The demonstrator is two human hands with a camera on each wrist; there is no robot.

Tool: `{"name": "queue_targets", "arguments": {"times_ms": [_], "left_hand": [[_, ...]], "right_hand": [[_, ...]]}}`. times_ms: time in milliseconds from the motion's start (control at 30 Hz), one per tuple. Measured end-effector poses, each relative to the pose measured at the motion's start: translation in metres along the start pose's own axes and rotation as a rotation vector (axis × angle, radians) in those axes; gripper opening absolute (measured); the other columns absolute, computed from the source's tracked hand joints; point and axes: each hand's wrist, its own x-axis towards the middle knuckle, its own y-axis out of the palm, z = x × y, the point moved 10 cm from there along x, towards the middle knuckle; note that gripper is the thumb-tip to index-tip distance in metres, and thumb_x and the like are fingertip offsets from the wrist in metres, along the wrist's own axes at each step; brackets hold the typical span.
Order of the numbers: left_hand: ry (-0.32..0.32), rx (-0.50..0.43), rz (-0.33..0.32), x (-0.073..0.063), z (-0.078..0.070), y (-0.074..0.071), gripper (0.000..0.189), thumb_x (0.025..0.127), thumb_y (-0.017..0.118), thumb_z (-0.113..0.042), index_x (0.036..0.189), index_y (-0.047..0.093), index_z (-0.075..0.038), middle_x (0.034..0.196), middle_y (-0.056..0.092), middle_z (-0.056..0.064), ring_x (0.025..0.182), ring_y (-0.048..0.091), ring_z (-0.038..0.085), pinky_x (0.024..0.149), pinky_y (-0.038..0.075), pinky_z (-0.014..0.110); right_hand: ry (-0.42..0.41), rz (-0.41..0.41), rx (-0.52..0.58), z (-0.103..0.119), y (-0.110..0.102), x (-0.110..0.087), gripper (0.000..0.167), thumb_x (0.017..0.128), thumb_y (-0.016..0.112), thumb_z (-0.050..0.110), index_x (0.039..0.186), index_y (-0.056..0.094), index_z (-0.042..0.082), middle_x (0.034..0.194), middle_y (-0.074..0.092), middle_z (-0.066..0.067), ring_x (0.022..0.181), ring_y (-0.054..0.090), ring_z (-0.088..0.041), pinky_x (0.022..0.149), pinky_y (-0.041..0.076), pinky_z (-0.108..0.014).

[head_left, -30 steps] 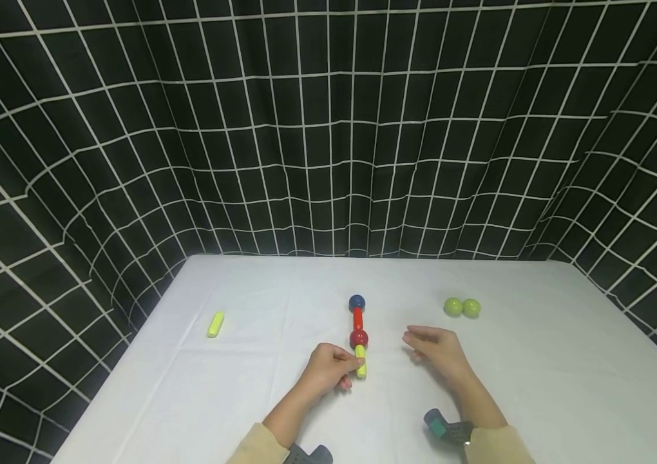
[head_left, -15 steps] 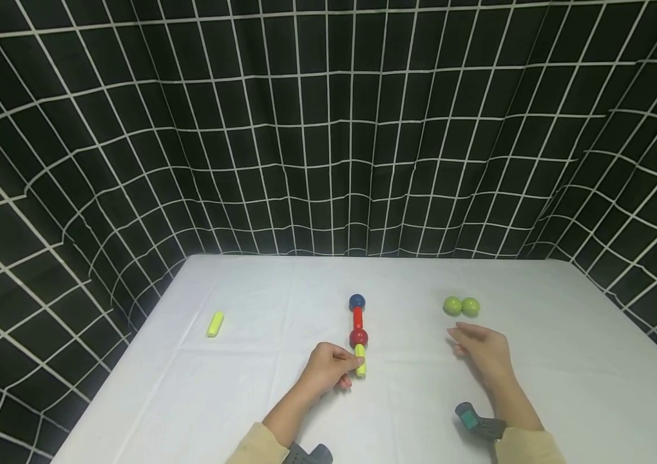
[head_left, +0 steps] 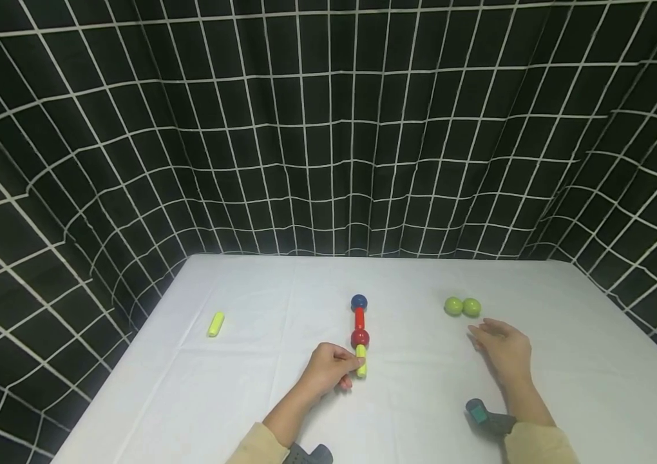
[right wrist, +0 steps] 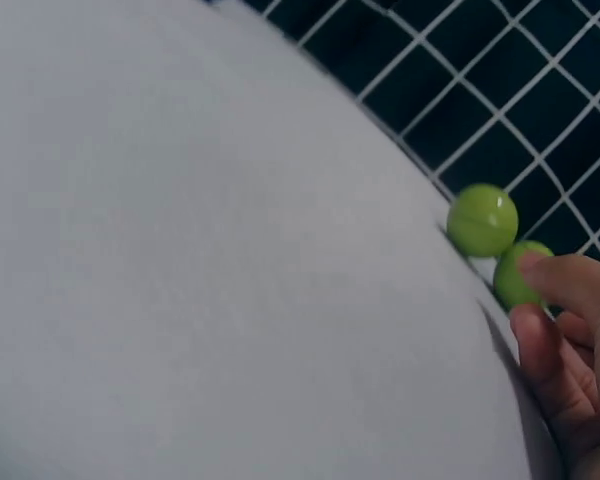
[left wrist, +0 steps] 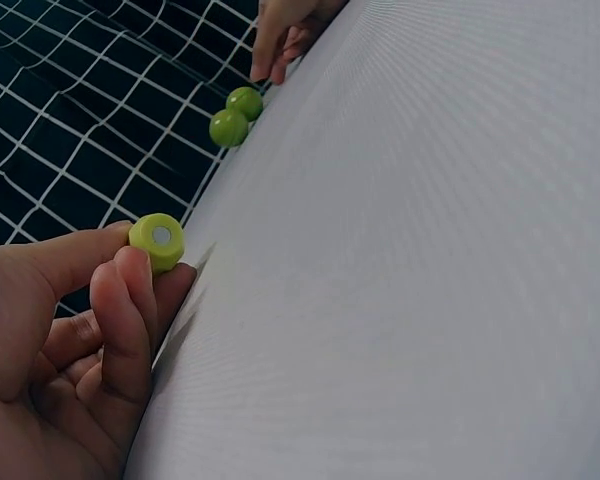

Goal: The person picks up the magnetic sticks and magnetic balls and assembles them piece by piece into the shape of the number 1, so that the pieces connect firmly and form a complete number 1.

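Note:
My left hand [head_left: 331, 370] pinches a yellow-green rod [head_left: 361, 368] between thumb and fingers. Beyond the rod, in one line, come a red ball [head_left: 360, 338], a red rod [head_left: 359, 317] and a blue ball [head_left: 359, 302]. The left wrist view shows the held rod's near end [left wrist: 161, 236] with a pale round disc in it. My right hand [head_left: 505, 351] holds nothing and hovers just in front of two green balls [head_left: 453, 306], which sit side by side. In the right wrist view its fingers overlap the nearer green ball [right wrist: 515, 278], hiding part of it.
Another yellow-green rod [head_left: 215, 324] lies apart at the left of the white-covered table [head_left: 236, 412]. Dark cloth with a white grid [head_left: 328, 129] rises behind the table and along both sides. Each wrist wears a grey band [head_left: 491, 419].
My right hand has moved to the right, from beside the red ball to in front of the green balls. The left hand stays on the rod, and the ball-and-rod line is almost unmoved.

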Motion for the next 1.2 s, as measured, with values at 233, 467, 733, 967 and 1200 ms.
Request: {"name": "queue_targets", "arguments": {"times_ms": [233, 467, 733, 967, 1200], "left_hand": [[0.001, 0.006, -0.003, -0.001, -0.002, 0.000, 0.022, 0.081, 0.069, -0.019, 0.084, 0.068, 0.003, 0.055, 0.060, 0.001, 0.039, 0.049, 0.004, 0.038, 0.038, 0.012], [-0.008, 0.006, -0.002, 0.000, -0.002, 0.000, 0.022, 0.081, 0.069, -0.019, 0.084, 0.068, 0.003, 0.057, 0.061, 0.002, 0.039, 0.049, 0.003, 0.038, 0.038, 0.012], [-0.019, 0.012, -0.004, 0.001, 0.001, 0.000, 0.022, 0.081, 0.069, -0.020, 0.084, 0.068, 0.002, 0.059, 0.064, 0.002, 0.039, 0.049, 0.002, 0.038, 0.039, 0.012], [-0.018, 0.011, 0.000, 0.002, 0.003, 0.000, 0.022, 0.081, 0.070, -0.019, 0.084, 0.068, 0.002, 0.058, 0.063, 0.002, 0.039, 0.049, 0.002, 0.038, 0.040, 0.012], [-0.024, 0.015, -0.001, 0.003, 0.004, 0.000, 0.021, 0.081, 0.070, -0.021, 0.082, 0.068, 0.000, 0.057, 0.062, 0.000, 0.038, 0.049, 0.003, 0.037, 0.039, 0.012]], "right_hand": [[-0.009, 0.056, -0.045, -0.005, 0.000, 0.014, 0.078, 0.084, 0.059, 0.055, 0.139, 0.039, 0.004, 0.141, 0.042, -0.021, 0.134, 0.031, -0.042, 0.106, 0.027, -0.058], [-0.039, 0.075, -0.050, -0.005, -0.001, 0.029, 0.079, 0.082, 0.060, 0.057, 0.138, 0.040, 0.005, 0.144, 0.039, -0.020, 0.135, 0.027, -0.043, 0.106, 0.026, -0.059], [0.004, 0.098, -0.051, -0.005, 0.003, 0.036, 0.080, 0.082, 0.060, 0.057, 0.140, 0.038, 0.007, 0.147, 0.032, -0.022, 0.134, 0.028, -0.045, 0.105, 0.028, -0.060], [0.019, 0.130, -0.031, -0.006, 0.008, 0.042, 0.084, 0.081, 0.061, 0.058, 0.143, 0.033, 0.008, 0.150, 0.025, -0.022, 0.135, 0.025, -0.046, 0.105, 0.026, -0.061], [-0.017, 0.174, -0.039, -0.001, 0.012, 0.050, 0.086, 0.081, 0.060, 0.060, 0.142, 0.034, 0.006, 0.146, 0.031, -0.025, 0.129, 0.035, -0.045, 0.103, 0.031, -0.060]]}}
